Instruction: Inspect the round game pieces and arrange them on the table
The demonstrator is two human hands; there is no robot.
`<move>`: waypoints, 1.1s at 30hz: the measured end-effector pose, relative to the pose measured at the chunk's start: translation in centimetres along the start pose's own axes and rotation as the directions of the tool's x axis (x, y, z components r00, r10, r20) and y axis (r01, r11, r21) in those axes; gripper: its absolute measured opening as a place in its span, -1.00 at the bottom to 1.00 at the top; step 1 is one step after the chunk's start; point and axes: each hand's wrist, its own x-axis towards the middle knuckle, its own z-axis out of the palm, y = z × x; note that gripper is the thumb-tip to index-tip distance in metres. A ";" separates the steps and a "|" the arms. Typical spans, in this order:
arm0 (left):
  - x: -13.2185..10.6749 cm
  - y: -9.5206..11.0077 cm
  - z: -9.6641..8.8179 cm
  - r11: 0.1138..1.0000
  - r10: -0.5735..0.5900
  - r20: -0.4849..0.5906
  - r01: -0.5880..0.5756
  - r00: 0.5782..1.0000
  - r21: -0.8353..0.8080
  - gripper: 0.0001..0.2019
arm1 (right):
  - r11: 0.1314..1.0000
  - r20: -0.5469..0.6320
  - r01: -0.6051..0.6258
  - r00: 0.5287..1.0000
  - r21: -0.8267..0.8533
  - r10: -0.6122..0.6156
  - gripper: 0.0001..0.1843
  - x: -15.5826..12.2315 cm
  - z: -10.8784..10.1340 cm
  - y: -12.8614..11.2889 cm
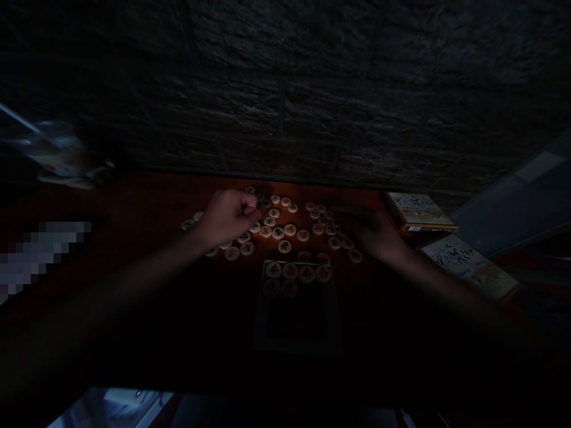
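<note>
The scene is very dark. Several round pale game discs [285,229] with red or black characters lie scattered on a dark wooden table [147,208]. A shallow dark tray [298,321] in front of me holds two rows of such discs at its far end. My left hand [227,219] is curled into a loose fist over the left part of the pile, fingertips pinched together; what they hold is hidden. My right hand [372,232] lies over the right side of the pile, blurred, its fingers reaching among the discs.
Two printed box parts [419,211] [468,264] lie at the right of the table. A crumpled clear plastic bag [57,151] sits at the far left. A rough dark brick wall [285,89] rises right behind the table.
</note>
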 end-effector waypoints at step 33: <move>0.8 -1.2 -1.6 0.991 0.081 -0.135 -0.066 0.987 0.115 -0.69 | 0.998 -0.053 -0.027 0.998 -0.062 0.024 -0.66 0.1 0.0 -0.2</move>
